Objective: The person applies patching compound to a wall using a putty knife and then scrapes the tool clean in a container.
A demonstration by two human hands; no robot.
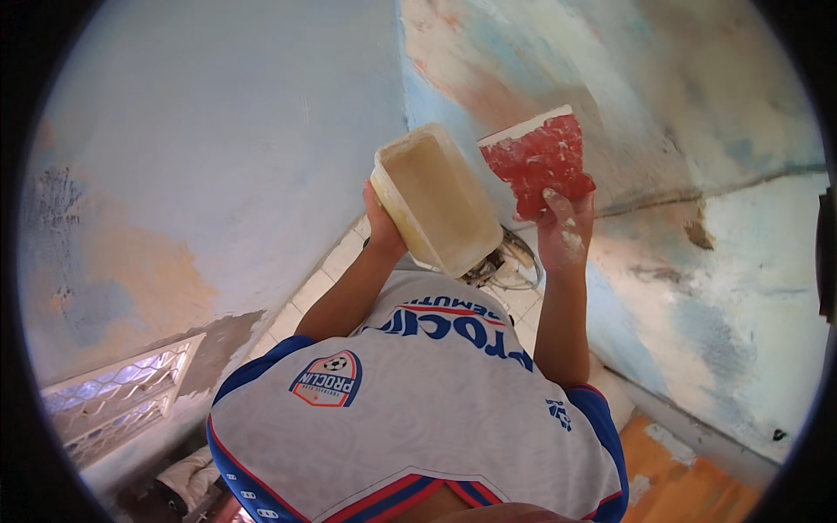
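Note:
My left hand (381, 221) grips a rectangular off-white plastic tub (446, 200) by its left side, with the thumb and most fingers hidden behind the wall. The tub is tilted toward me, and a pale beige layer coats its inside. In my right hand (565, 228) is a red putty spreader (539, 161), held upright with its blade edge at the top. White paste covers that edge and is smeared over the red face. Some of it also sticks to my right thumb and fingers. The spreader is apart from the tub and in front of the patchy wall (636, 113).
A pale blue wall (218, 148) meets the patchy one in a corner ahead. A crack with a dark chipped spot (697, 234) crosses the right wall. Lower left is a grated window (122, 397). Cables (520, 261) lie above white floor tiles (311, 288); an orange surface (684, 471) is lower right.

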